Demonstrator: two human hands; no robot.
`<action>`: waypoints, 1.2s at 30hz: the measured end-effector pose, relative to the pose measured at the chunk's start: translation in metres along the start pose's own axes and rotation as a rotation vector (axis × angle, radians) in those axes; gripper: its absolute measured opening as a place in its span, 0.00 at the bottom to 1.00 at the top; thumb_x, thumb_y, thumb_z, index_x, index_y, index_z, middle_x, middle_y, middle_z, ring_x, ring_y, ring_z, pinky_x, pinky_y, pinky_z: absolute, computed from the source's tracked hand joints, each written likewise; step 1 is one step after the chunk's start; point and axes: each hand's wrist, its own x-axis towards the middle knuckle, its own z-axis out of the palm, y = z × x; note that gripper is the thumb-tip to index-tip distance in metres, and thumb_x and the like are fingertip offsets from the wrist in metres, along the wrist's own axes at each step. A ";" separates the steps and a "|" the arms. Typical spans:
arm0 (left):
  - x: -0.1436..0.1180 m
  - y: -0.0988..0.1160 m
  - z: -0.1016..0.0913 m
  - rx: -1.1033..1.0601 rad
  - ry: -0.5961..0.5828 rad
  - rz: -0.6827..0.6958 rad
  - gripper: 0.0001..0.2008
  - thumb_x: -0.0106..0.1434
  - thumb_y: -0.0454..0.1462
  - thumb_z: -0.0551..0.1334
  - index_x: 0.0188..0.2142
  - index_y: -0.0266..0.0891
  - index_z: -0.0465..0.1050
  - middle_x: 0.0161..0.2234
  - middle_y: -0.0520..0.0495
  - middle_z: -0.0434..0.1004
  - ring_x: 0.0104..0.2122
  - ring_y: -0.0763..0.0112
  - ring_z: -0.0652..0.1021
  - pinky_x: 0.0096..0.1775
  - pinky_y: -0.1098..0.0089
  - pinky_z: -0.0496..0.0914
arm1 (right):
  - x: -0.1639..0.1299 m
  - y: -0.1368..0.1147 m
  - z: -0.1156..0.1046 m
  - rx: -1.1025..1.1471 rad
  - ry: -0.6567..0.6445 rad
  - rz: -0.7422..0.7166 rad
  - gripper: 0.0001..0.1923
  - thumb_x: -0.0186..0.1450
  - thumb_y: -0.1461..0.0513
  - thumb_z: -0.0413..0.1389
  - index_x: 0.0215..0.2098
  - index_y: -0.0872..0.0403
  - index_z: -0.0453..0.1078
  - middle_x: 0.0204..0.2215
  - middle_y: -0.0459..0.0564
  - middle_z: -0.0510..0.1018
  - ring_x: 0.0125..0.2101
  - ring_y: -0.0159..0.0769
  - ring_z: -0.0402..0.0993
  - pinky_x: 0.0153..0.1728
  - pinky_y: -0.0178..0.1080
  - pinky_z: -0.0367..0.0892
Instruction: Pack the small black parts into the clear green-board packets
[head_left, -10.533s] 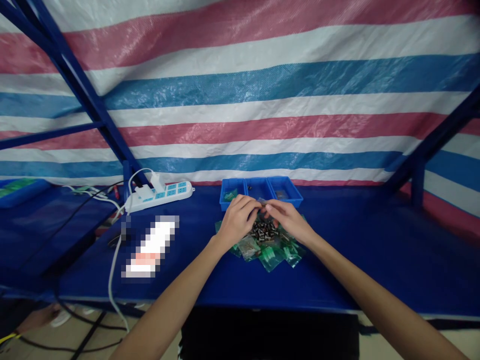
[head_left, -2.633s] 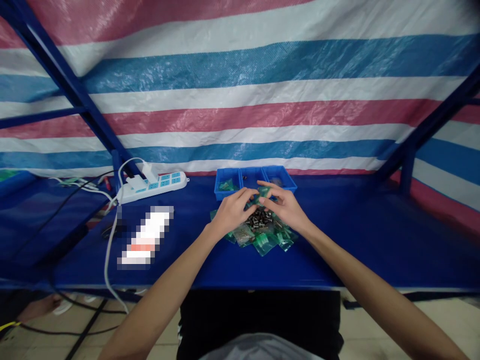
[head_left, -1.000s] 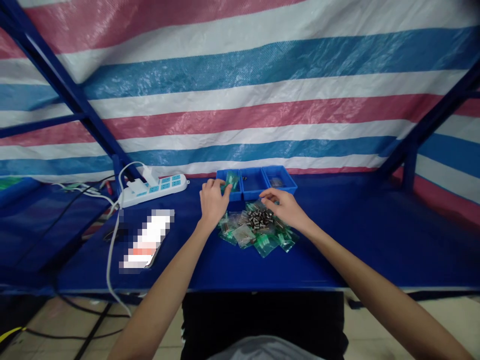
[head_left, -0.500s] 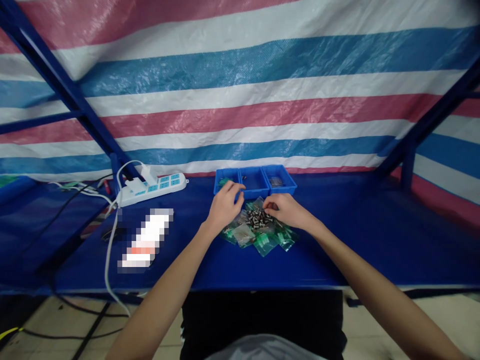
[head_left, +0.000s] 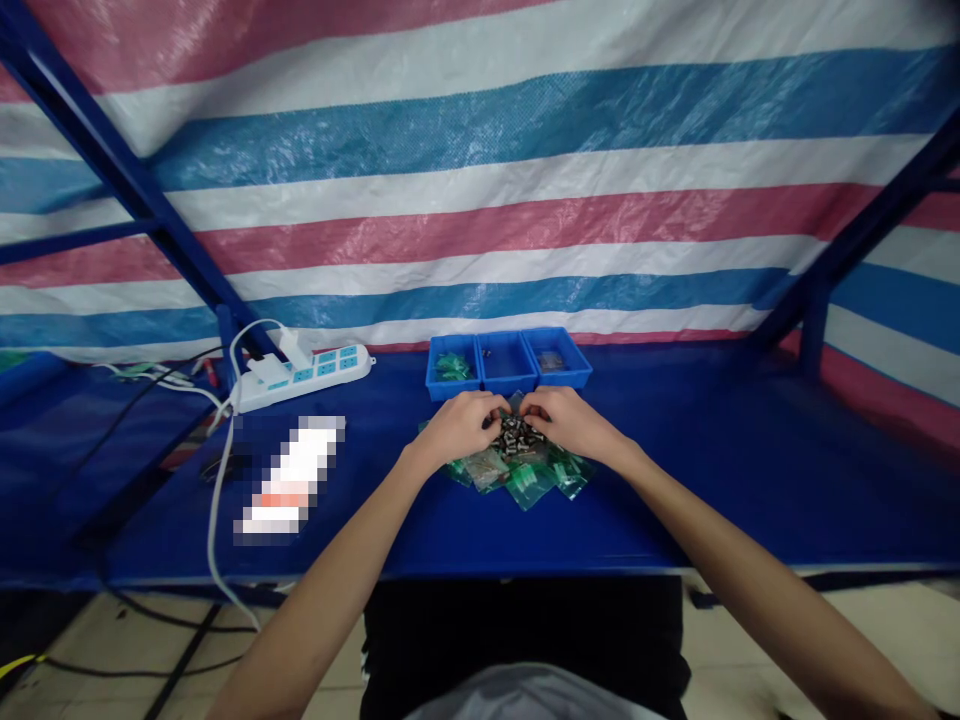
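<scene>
My left hand is at the left side of a pile of small metal screws, its fingers curled into a pinch. From the other side my right hand reaches in, also with curled, closed fingertips. Whatever either hand pinches is too small to make out. Beneath and around the screws lie clear plastic bags, several with green parts inside. Just behind the hands stand three joined blue bins. Green pieces fill the left one, a few small dark bits lie in the middle one, and pale small parts sit in the right one.
A white power strip with plugs and cables lies at the back left of the blue table. Nearer me is a pixelated white item. A white cable hangs over the front edge. Striped sheeting and blue posts close off the back.
My left hand has come down from over the left bin to the screws, its fingers closing. My right hand has stayed nearly in place. The green pieces in the left bin now show fully.
</scene>
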 end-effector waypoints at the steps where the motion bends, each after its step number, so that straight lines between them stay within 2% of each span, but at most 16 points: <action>1: 0.000 0.000 0.000 -0.008 -0.004 -0.001 0.11 0.63 0.31 0.57 0.43 0.40 0.75 0.36 0.47 0.78 0.35 0.65 0.77 0.36 0.68 0.69 | 0.000 -0.001 0.000 -0.001 0.002 0.001 0.09 0.64 0.70 0.54 0.36 0.54 0.76 0.33 0.49 0.77 0.32 0.34 0.72 0.33 0.34 0.59; 7: 0.000 0.001 -0.001 -0.066 0.040 -0.006 0.11 0.64 0.31 0.57 0.43 0.41 0.75 0.35 0.48 0.79 0.36 0.66 0.78 0.37 0.68 0.69 | -0.001 -0.007 0.002 -0.016 0.044 -0.007 0.09 0.66 0.69 0.54 0.36 0.54 0.75 0.31 0.48 0.74 0.31 0.33 0.70 0.33 0.35 0.59; 10: 0.002 0.003 -0.003 -0.203 0.113 -0.040 0.10 0.65 0.31 0.57 0.43 0.40 0.74 0.36 0.49 0.79 0.36 0.68 0.79 0.38 0.69 0.70 | 0.000 -0.007 0.005 0.023 0.087 -0.018 0.07 0.66 0.67 0.55 0.35 0.54 0.75 0.29 0.47 0.73 0.30 0.34 0.69 0.33 0.35 0.59; 14: 0.005 0.006 -0.004 -0.385 0.211 -0.122 0.07 0.66 0.35 0.59 0.42 0.40 0.74 0.36 0.48 0.80 0.37 0.68 0.80 0.34 0.71 0.70 | 0.002 -0.009 0.010 0.123 0.163 0.002 0.03 0.65 0.64 0.58 0.35 0.54 0.74 0.29 0.47 0.75 0.30 0.34 0.71 0.33 0.35 0.61; 20: 0.007 0.006 -0.001 -0.536 0.260 -0.181 0.08 0.66 0.37 0.61 0.44 0.39 0.71 0.35 0.48 0.81 0.36 0.67 0.81 0.35 0.70 0.72 | 0.002 -0.017 0.014 0.210 0.228 0.050 0.04 0.65 0.61 0.59 0.33 0.53 0.73 0.26 0.45 0.77 0.27 0.33 0.71 0.31 0.35 0.61; 30: 0.007 0.004 -0.001 -0.503 0.212 -0.153 0.07 0.66 0.36 0.62 0.42 0.40 0.76 0.39 0.47 0.82 0.40 0.65 0.81 0.36 0.69 0.72 | 0.001 -0.021 0.008 0.210 0.278 0.009 0.06 0.68 0.62 0.57 0.34 0.54 0.74 0.29 0.46 0.80 0.28 0.34 0.74 0.32 0.35 0.62; 36: 0.007 0.007 0.004 -0.475 0.250 -0.187 0.05 0.62 0.34 0.65 0.39 0.41 0.78 0.36 0.49 0.82 0.37 0.66 0.81 0.38 0.68 0.73 | 0.001 -0.020 0.007 0.180 0.290 0.022 0.07 0.68 0.61 0.56 0.34 0.53 0.75 0.29 0.48 0.81 0.29 0.35 0.74 0.33 0.36 0.63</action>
